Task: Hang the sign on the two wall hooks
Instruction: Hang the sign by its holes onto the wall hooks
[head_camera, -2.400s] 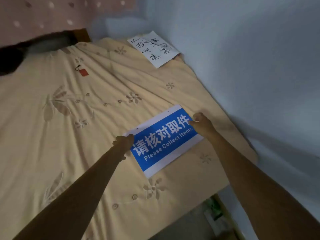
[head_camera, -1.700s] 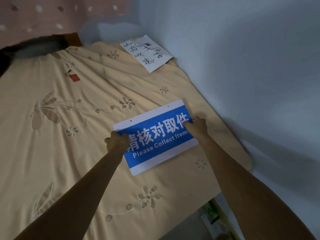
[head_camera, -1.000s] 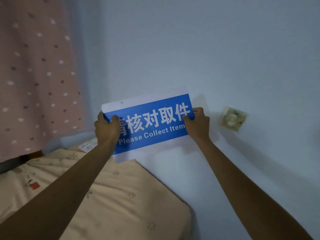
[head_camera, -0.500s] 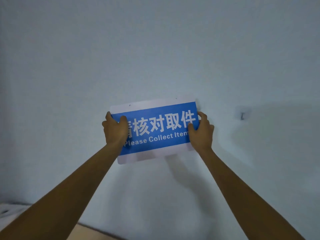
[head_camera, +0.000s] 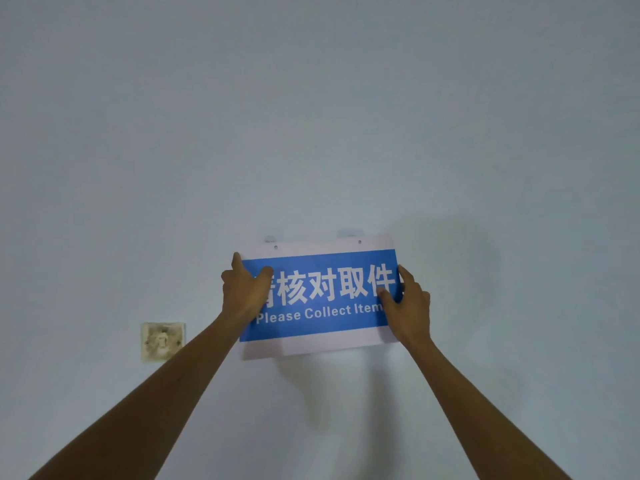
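A blue and white sign [head_camera: 320,296] reading "Please Collect Items" is held flat against the pale wall, upright and nearly level. My left hand [head_camera: 244,289] grips its left edge and my right hand [head_camera: 407,303] grips its right edge. Two small holes sit in the sign's white top strip. Just above the top edge two clear wall hooks peek out, the left hook [head_camera: 269,238] and the right hook [head_camera: 349,233]. The sign covers their lower parts, so I cannot tell whether the holes sit on them.
A worn, stained wall socket plate [head_camera: 162,341] is mounted left of the sign, beside my left forearm. The rest of the view is plain pale blue wall [head_camera: 311,116].
Both hands lifted the sign off the bed, carried it up along the wall and to the right. It now sits just under the two hooks; the bed has left the view.
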